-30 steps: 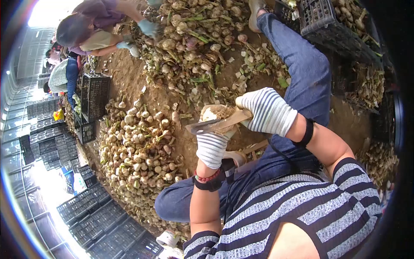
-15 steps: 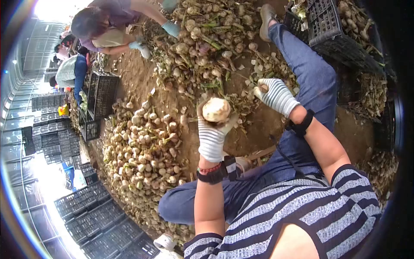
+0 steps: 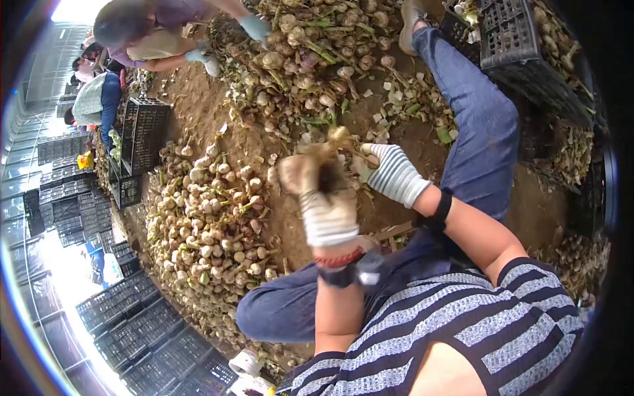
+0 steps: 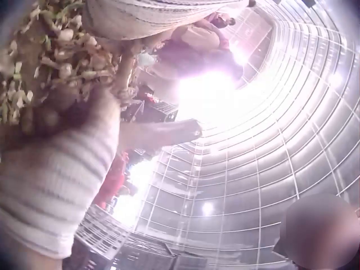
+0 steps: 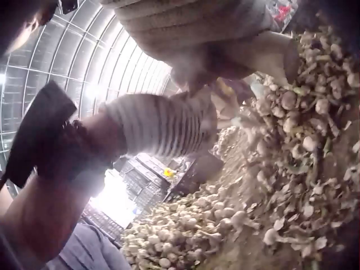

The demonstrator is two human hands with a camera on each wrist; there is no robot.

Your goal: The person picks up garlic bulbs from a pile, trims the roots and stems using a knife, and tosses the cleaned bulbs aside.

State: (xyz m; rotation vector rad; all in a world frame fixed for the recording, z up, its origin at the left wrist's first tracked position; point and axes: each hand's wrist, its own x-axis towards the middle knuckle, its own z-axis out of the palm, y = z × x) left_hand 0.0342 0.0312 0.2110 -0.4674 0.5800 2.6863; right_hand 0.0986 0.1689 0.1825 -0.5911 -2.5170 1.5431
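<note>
In the head view, my gloved left hand grips a blurred garlic bulb; pale dry stems stand above the fingers. Just right of them, my gloved right hand is curled round the brown handle of the knife, whose blade I cannot make out. The left wrist view has my left hand across the top and my right hand at lower left. The right wrist view shows my right hand above, close to my left hand.
A pile of pale bulbs lies to the left on the soil, and a pile of stemmed garlic lies ahead. Black crates stand at the left and upper right. Another gloved person works at upper left.
The knife blade was across the bulb one second ago, then the hands parted. Since then my left hand has turned over with the bulb, and my right hand has come back towards it.
</note>
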